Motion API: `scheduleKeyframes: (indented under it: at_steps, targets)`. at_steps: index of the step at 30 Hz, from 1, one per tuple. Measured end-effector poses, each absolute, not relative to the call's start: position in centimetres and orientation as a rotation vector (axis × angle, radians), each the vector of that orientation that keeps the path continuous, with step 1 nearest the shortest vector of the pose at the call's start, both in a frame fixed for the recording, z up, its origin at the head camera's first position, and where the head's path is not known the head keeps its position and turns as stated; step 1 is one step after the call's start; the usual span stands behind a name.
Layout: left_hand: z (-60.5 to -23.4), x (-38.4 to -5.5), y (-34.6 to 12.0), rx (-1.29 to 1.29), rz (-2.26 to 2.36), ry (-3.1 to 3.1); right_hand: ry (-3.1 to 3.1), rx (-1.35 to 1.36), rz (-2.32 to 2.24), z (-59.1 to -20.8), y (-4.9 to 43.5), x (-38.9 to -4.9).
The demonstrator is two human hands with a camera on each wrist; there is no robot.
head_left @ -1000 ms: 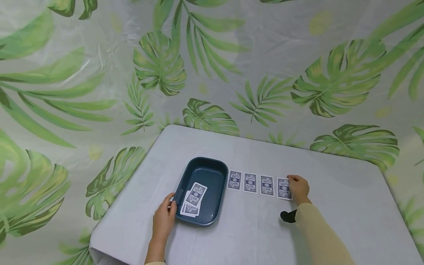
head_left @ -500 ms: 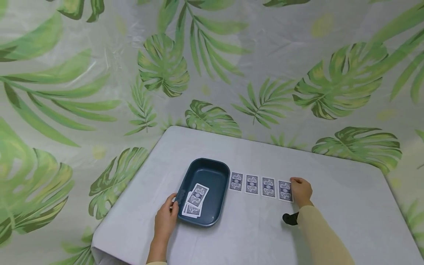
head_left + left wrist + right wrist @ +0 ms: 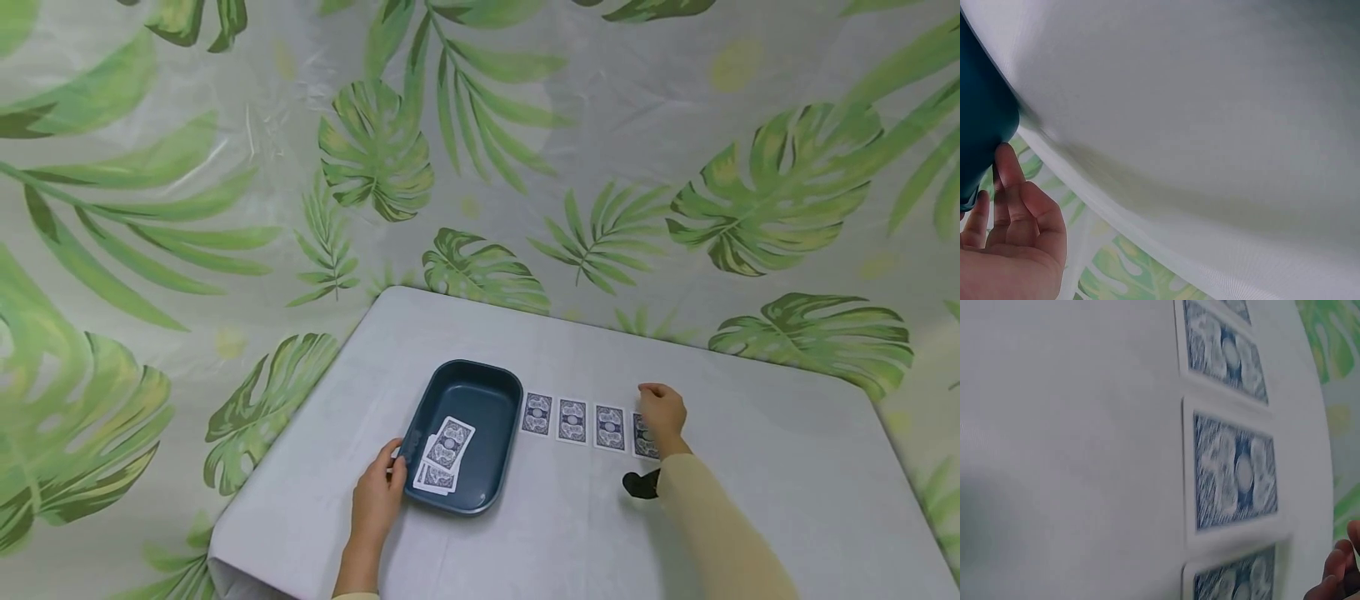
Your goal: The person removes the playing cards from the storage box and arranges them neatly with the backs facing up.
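A dark blue rectangular tray (image 3: 489,433) stands on the table with a few patterned playing cards (image 3: 450,443) overlapping face down inside. My left hand (image 3: 375,496) holds the tray's left rim; in the left wrist view, fingers of that hand (image 3: 1022,231) touch its outer side. To the right of the tray, face-down cards lie in a spaced row: the nearest card (image 3: 537,413), a second (image 3: 572,420), a third (image 3: 609,428) and the rightmost card (image 3: 642,437). My right hand (image 3: 664,415), fingers loosely curled with nothing seen in them, is over the rightmost card, partly hiding it.
A white cloth covers the table (image 3: 780,450). Behind it hangs a leaf-patterned sheet (image 3: 615,133). A black object (image 3: 640,485) sits at the right wrist. In the right wrist view, a blue-backed card (image 3: 1235,472) lies among others.
My right hand has moved left from the right edge of the rightmost card to above it. The left hand keeps its hold on the tray; the view has shifted slightly.
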State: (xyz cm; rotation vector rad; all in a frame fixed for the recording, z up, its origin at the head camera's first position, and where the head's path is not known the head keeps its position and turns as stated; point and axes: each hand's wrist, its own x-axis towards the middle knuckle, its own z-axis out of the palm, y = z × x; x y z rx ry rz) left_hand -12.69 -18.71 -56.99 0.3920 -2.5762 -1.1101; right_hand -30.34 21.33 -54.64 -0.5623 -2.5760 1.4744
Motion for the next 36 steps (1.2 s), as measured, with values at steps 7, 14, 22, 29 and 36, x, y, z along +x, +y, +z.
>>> scheduleKeyframes:
  at_steps: [7,14,22,29,36]
  targets:
    - [-57.1,-12.6,-18.8,0.386,-1.113,-2.573,-2.606,-0.418,1.589,-53.5,17.3,-30.9]
    - [-57.0,-12.7,-18.8,0.375,-1.122,-2.567,-2.607,-0.261,1.69,-52.8,12.3,-31.4]
    - [-57.0,-12.7,-19.0,0.366,-1.12,-2.563,-2.576,-0.111,1.798,-50.9,6.2,-31.2]
    - [-57.1,-12.9,-19.4,0.364,-1.122,-2.55,-2.635,0.065,1.78,-50.7,0.8,-30.3]
    - [-57.5,-12.9,-19.3,0.368,-1.112,-2.547,-2.711,0.15,1.776,-52.8,-1.8,-28.8]
